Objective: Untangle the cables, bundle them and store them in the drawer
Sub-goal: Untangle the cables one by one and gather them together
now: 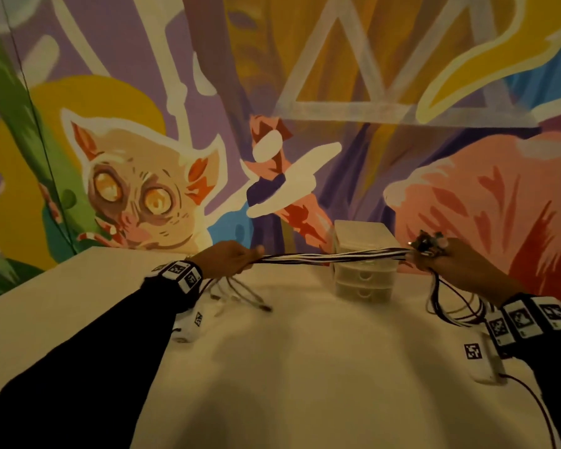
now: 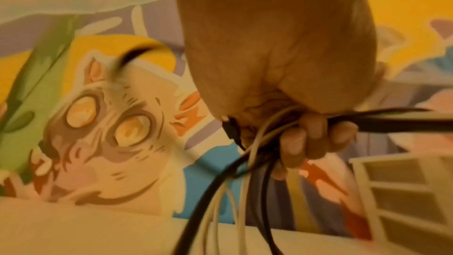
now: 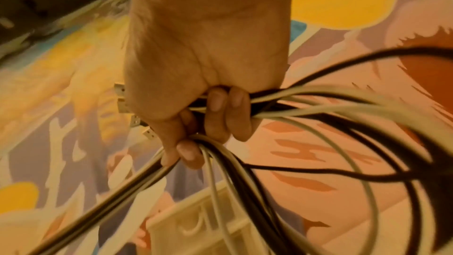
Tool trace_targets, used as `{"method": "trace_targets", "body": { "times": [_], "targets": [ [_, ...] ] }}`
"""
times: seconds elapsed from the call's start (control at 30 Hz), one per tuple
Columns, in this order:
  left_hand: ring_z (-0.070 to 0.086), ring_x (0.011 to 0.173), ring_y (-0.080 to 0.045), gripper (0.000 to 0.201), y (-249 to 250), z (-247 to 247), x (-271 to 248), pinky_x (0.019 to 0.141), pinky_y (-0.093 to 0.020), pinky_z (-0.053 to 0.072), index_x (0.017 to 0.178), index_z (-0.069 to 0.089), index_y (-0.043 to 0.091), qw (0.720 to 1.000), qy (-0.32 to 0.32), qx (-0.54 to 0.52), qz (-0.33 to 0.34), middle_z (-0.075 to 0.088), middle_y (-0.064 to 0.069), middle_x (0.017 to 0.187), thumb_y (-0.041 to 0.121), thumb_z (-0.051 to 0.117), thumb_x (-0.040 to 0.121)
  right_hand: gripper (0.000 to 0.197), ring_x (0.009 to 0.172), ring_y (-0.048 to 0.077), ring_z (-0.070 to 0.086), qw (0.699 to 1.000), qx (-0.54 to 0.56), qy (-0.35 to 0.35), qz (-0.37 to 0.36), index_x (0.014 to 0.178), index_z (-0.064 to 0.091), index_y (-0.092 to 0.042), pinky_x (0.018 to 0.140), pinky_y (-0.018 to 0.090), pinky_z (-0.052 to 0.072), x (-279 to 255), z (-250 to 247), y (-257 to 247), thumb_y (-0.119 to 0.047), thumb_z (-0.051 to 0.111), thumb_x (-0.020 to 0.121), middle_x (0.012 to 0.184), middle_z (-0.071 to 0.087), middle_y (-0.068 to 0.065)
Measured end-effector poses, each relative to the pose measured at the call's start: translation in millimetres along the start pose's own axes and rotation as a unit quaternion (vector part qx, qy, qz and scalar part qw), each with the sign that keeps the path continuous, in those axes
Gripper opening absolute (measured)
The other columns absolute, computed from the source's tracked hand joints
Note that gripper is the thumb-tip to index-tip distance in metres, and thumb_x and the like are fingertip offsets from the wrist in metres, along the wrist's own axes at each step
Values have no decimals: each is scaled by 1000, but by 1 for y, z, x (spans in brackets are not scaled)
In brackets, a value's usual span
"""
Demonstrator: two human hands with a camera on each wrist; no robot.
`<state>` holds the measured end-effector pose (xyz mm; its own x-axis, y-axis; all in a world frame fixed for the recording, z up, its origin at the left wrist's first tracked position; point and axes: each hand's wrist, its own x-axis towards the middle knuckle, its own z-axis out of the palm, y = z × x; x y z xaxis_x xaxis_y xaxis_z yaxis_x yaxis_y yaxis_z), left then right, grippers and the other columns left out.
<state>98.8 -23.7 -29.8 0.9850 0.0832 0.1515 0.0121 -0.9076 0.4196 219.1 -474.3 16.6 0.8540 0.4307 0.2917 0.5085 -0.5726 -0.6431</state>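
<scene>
A bunch of black and white cables stretches level between my two hands above the table. My left hand grips one end in a fist; loose cable ends hang below it onto the table. In the left wrist view the cables run out under my curled fingers. My right hand grips the other end, with plugs sticking out above it and loops hanging below. The right wrist view shows the fingers curled round the cables. A small white drawer unit stands behind the cables, its drawers closed.
The table wears a pale cloth and meets a painted mural wall at the back. White tagged wrist devices hang under both forearms, and a thin lead trails from the right one.
</scene>
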Motion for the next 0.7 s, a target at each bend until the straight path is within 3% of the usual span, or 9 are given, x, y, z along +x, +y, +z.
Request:
{"method": "trace_targets", "body": {
  "times": [0.07, 0.17, 0.27, 0.33, 0.37, 0.43, 0.5, 0.6, 0.7],
  "targets": [
    [50, 56, -15, 81, -9, -8, 2, 68, -29, 38, 60, 61, 16, 998, 23, 28, -47, 56, 2, 56, 73, 24, 105, 12, 87, 28, 65, 999, -50, -7, 6, 91, 75, -30, 76, 39, 45, 2, 15, 0, -36, 73, 101, 86, 71, -1],
    [55, 61, -24, 81, -19, -34, 4, 67, -35, 42, 74, 63, 9, 983, 67, 158, -66, 55, -8, 64, 73, 23, 106, 25, 81, 24, 61, 995, -97, 34, -15, 81, 64, -46, 70, 38, 41, 10, 31, -14, -35, 70, 103, 81, 63, -14],
    [61, 60, -26, 86, -36, -70, 1, 65, -35, 43, 75, 67, 7, 946, 168, 277, -13, 53, -4, 56, 74, 23, 105, 26, 71, 23, 60, 988, -119, 99, -23, 79, 63, -39, 64, 38, 43, 25, 28, -26, -23, 68, 98, 78, 67, -7],
    [56, 55, -23, 89, -49, -80, -5, 67, -36, 39, 67, 60, 17, 932, 205, 298, 23, 53, 1, 53, 84, 12, 100, 15, 68, 31, 55, 980, -144, 134, -42, 85, 64, -30, 61, 42, 42, 29, 22, -35, -19, 61, 94, 76, 66, 4],
    [56, 59, -23, 85, -56, -79, -9, 73, -38, 39, 71, 59, 20, 927, 211, 308, 32, 54, 3, 57, 83, 9, 99, 11, 66, 35, 53, 976, -155, 144, -53, 87, 65, -25, 59, 42, 40, 30, 19, -39, -20, 57, 93, 74, 64, 7],
    [56, 73, -23, 75, -76, -65, -17, 88, -46, 36, 88, 60, 22, 930, 197, 310, 19, 58, 6, 75, 77, 9, 98, 13, 66, 39, 51, 974, -167, 146, -45, 86, 65, -19, 56, 41, 33, 29, 17, -41, -21, 55, 95, 71, 58, 7],
    [61, 83, -26, 66, -98, -40, -26, 97, -49, 34, 100, 61, 23, 935, 167, 313, 12, 64, 1, 86, 69, 13, 99, 15, 67, 38, 52, 974, -180, 135, -22, 81, 60, -25, 56, 39, 32, 29, 24, -29, -23, 57, 95, 70, 57, 4],
    [68, 74, -30, 66, -117, 2, -39, 86, -46, 45, 101, 67, 27, 945, 95, 310, 37, 70, -1, 78, 66, 14, 109, 10, 72, 37, 59, 969, -214, 113, 46, 89, 63, -26, 67, 44, 52, 30, 43, 8, -31, 60, 97, 81, 67, 9],
    [59, 79, -25, 83, -108, 15, -38, 76, -39, 41, 104, 67, 33, 958, 38, 285, 15, 66, -2, 78, 84, 2, 95, 5, 72, 36, 60, 964, -236, 83, 95, 92, 64, -25, 69, 44, 53, 29, 55, 36, -26, 62, 96, 78, 64, 5]
  ]
}}
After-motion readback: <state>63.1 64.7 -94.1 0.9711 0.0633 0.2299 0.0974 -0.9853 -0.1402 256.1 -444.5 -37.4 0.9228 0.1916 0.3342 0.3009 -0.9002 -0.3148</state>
